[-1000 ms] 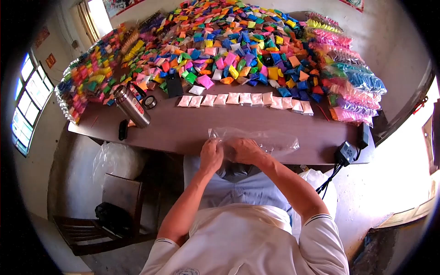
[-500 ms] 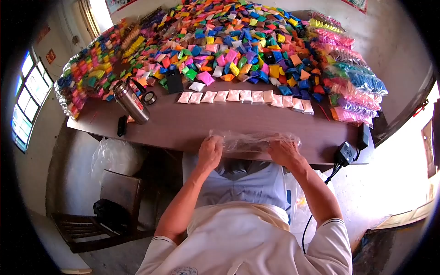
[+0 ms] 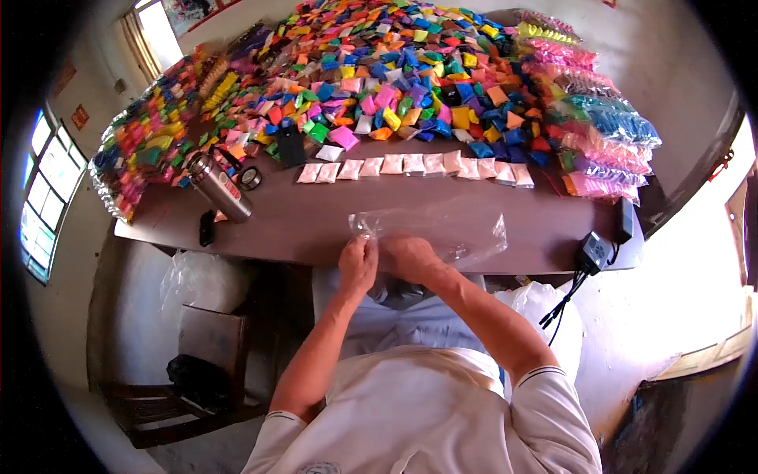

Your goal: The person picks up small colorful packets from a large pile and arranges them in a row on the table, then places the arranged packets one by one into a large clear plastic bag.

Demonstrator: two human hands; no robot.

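Note:
A clear plastic bag (image 3: 466, 229) lies stretched out sideways over the front edge of the table. My left hand (image 3: 359, 265) is closed on the bag's left end, fingers pinched together. Close beside it, my right hand (image 3: 412, 259) is curled against the bag near that same end; its fingertips are partly hidden and slightly blurred. The bag's right part spreads loose past my right wrist. Farther back on the table, a row of small pale pink packets (image 3: 392, 164) runs from left to right.
A heap of colourful packets (image 3: 387, 71) covers the back of the table (image 3: 308, 217). Filled clear bags (image 3: 604, 146) are stacked at right. A steel flask (image 3: 219, 188) stands at left near a black object (image 3: 207, 227). Black cabled devices (image 3: 592, 254) sit at the right edge; a chair (image 3: 209, 336) is lower left.
My right hand has left the bag's right end and moved left, next to my left hand. The bag's right part now spreads flatter and loose. My left hand stays at the left end.

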